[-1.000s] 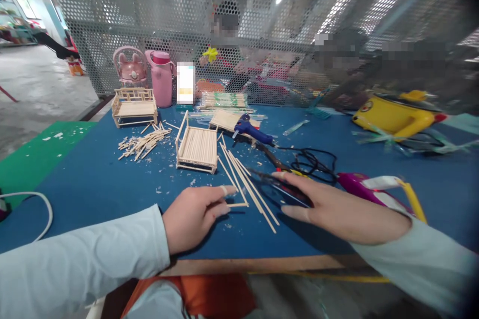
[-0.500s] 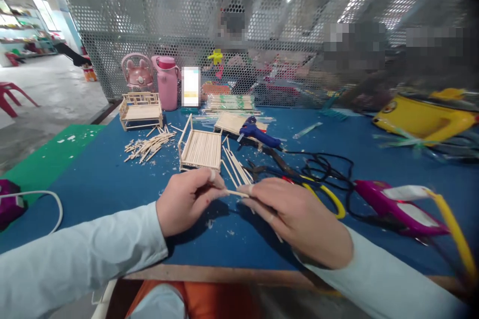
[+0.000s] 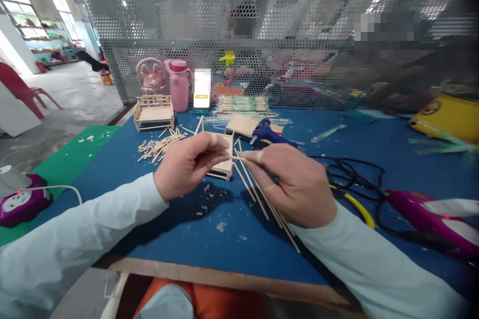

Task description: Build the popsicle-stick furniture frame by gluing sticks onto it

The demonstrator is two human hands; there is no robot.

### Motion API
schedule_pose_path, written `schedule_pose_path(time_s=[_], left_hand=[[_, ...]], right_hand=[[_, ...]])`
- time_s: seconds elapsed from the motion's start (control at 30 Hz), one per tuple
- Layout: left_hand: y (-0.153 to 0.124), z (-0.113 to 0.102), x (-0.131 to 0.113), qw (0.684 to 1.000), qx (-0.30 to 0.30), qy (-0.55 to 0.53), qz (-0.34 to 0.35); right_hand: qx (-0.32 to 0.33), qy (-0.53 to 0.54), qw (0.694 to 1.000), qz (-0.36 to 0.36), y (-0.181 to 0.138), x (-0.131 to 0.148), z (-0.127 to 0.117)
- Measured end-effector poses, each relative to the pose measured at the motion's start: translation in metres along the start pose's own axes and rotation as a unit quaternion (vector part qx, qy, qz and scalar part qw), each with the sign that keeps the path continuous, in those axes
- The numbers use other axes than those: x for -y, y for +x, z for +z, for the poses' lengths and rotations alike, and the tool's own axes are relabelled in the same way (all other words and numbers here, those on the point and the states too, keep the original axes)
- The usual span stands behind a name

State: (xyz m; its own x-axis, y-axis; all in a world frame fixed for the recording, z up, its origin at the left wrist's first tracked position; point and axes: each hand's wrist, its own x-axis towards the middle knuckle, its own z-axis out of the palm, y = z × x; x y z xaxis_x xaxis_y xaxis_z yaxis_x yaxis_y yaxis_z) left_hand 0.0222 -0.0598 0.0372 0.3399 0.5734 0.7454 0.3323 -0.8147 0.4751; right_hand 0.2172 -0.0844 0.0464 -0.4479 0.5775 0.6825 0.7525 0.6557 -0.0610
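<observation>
Between my two hands a short, thin wooden stick (image 3: 237, 158) is pinched, one end in each. My left hand (image 3: 189, 162) is closed on its left end, thumb and fingertips together. The right end sits in the pinch of my right hand (image 3: 295, 179). Both hands are raised above the table, in front of a small wooden-stick frame with a slatted panel (image 3: 223, 167), which they partly hide. Long loose sticks (image 3: 258, 197) lie below my right hand. A heap of short cut sticks (image 3: 159, 145) lies left of the frame.
A miniature stick bench (image 3: 154, 113) stands at the back left, near a pink bottle (image 3: 178, 87) and a lit phone (image 3: 202, 88). A blue glue gun (image 3: 270, 133) rests behind my right hand. Black cables (image 3: 355, 172) and purple power strips (image 3: 426, 214) lie about.
Both hands have lifted the stick away from the table edge, toward the slatted frame, and now cover part of it. The camera view has shifted a little to the left.
</observation>
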Motion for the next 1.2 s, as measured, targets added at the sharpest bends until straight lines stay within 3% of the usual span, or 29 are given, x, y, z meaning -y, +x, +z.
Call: schedule_pose_path(time_s=[0.03,0.1,0.17,0.2,0.23,0.33,0.4,0.5,0.63,0.8,0.97,1.2], left_hand=[[0.0,-0.001,0.003,1.0,-0.026,0.014,0.003],[0.001,-0.004,0.014,0.989,-0.148,0.023,-0.017],[0.0,-0.009,0.031,0.951,-0.298,-0.022,-0.08],[-0.001,-0.011,0.04,0.933,-0.33,-0.064,-0.128],[-0.003,-0.012,0.048,0.92,-0.326,-0.111,-0.185],[-0.012,-0.011,0.066,0.884,-0.176,-0.258,-0.349],[-0.017,-0.008,0.069,0.853,-0.088,-0.331,-0.394],[-0.021,-0.005,0.066,0.837,-0.04,-0.382,-0.39],[-0.022,-0.005,0.064,0.843,-0.017,-0.381,-0.379],[-0.023,-0.006,0.065,0.87,-0.019,-0.332,-0.365],[-0.022,-0.007,0.061,0.907,-0.005,-0.203,-0.369],[-0.022,-0.006,0.057,0.903,0.039,-0.193,-0.381]], right_hand=[[-0.009,0.003,1.0,0.008,-0.001,-0.002,0.004],[-0.025,0.021,0.999,0.027,-0.003,-0.008,0.014],[-0.038,0.043,0.998,0.03,-0.004,-0.015,0.025],[-0.044,0.051,0.997,0.023,-0.004,-0.018,0.031],[-0.051,0.056,0.997,0.015,-0.005,-0.02,0.036],[-0.071,0.056,0.996,0.005,-0.006,-0.025,0.048],[-0.07,0.056,0.996,0.016,-0.007,-0.026,0.051],[-0.065,0.059,0.996,0.027,-0.009,-0.027,0.051],[-0.055,0.057,0.997,0.021,-0.011,-0.028,0.052],[-0.044,0.057,0.997,0.021,-0.011,-0.03,0.054],[-0.038,0.066,0.997,0.03,-0.011,-0.03,0.055],[-0.039,0.061,0.997,0.041,-0.012,-0.028,0.057]])
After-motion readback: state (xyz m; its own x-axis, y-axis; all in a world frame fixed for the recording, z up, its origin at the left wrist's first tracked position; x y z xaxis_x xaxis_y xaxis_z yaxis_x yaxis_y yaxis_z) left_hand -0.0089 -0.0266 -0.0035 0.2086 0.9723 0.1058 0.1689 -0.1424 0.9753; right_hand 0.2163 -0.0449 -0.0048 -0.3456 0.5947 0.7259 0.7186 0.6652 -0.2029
